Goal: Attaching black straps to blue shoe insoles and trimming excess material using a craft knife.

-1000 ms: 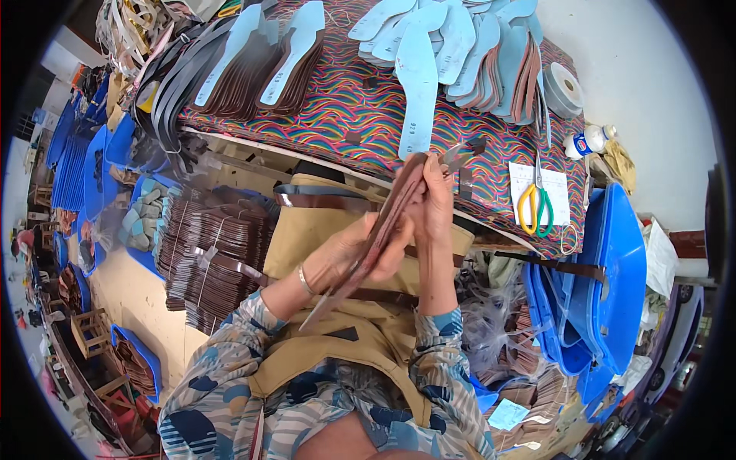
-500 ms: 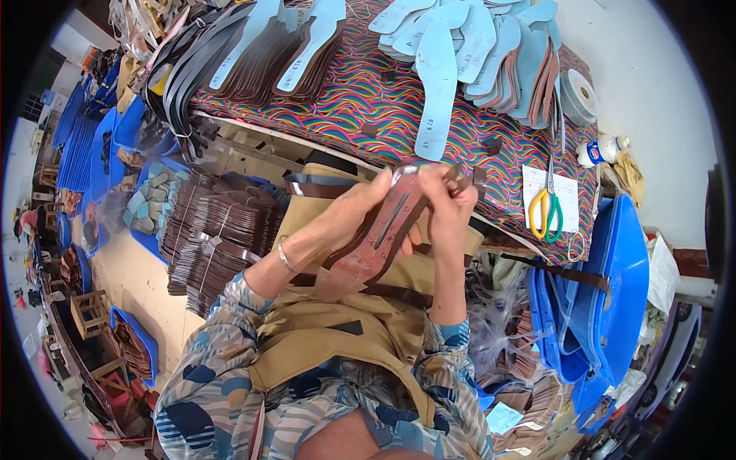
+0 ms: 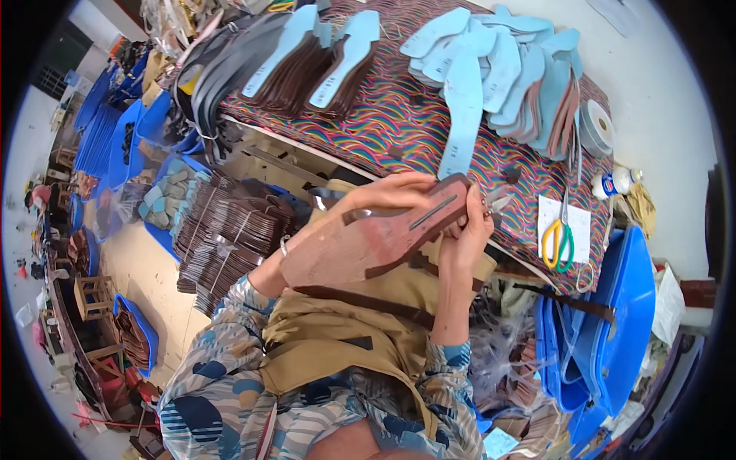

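A reddish-brown shoe insole [image 3: 368,245] is held slantwise above my lap, with a dark slot in its narrower end. My left hand [image 3: 387,193] lies along its far edge, fingers fairly straight and pressed against it. Close to the slotted end, my right hand [image 3: 474,222] grips the insole with thumb and bent fingers. A small pointed metal blade [image 3: 502,202] sticks out beside the right fingers; its handle is hidden. Dark brown strips [image 3: 368,303] lie across my tan apron [image 3: 330,337] below the insole.
Stacks of blue-topped insoles [image 3: 452,69] and brown insoles [image 3: 341,69] cover the patterned table [image 3: 368,146]. At right are scissors [image 3: 558,244], a white tape roll [image 3: 596,129] and a bottle [image 3: 616,182]. Blue bins [image 3: 613,330] stand right; bundled brown pieces [image 3: 230,238] sit left.
The insole has turned, its wide end swinging left and up toward my left forearm. My left fingers have stretched out along its far edge. The view has shifted slightly.
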Motion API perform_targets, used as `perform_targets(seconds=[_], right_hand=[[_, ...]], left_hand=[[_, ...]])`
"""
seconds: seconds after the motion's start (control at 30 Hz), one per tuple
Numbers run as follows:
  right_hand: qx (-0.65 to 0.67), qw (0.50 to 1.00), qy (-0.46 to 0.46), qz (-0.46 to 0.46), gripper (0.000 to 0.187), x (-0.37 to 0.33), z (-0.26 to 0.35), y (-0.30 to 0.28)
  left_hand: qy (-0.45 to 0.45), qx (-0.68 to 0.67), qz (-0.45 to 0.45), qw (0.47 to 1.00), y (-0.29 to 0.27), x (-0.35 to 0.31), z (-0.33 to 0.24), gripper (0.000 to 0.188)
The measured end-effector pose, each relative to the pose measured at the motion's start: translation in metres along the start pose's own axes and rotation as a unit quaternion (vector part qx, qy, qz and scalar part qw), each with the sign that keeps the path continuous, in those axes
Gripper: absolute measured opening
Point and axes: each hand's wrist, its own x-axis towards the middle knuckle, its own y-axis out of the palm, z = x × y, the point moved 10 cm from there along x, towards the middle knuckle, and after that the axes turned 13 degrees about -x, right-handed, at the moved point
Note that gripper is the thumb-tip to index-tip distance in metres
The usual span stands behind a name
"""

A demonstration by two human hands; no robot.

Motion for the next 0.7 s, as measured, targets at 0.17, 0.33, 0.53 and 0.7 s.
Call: perform_targets(seconds=[0.17, 0.33, 0.53, 0.7], right_hand=[[-0.036, 0.992, 0.076, 0.09, 0.032, -0.01, -0.03, 0.023], [-0.144, 0.987, -0.041, 0.05, 0.032, -0.014, -0.02, -0.007], [-0.174, 0.984, -0.028, 0.008, 0.029, -0.019, -0.023, -0.034], [-0.262, 0.964, -0.045, -0.014, 0.027, -0.019, -0.035, -0.072]], left_hand=[[-0.027, 0.032, -0.174, 0.984, -0.076, -0.006, 0.014, 0.025], [-0.014, 0.132, -0.397, 0.908, -0.205, 0.024, -0.025, 0.02], [-0.041, 0.42, -0.354, 0.834, -0.295, 0.04, 0.017, 0.025], [0.111, 0.513, -0.378, 0.763, -0.228, 0.037, -0.017, 0.031]])
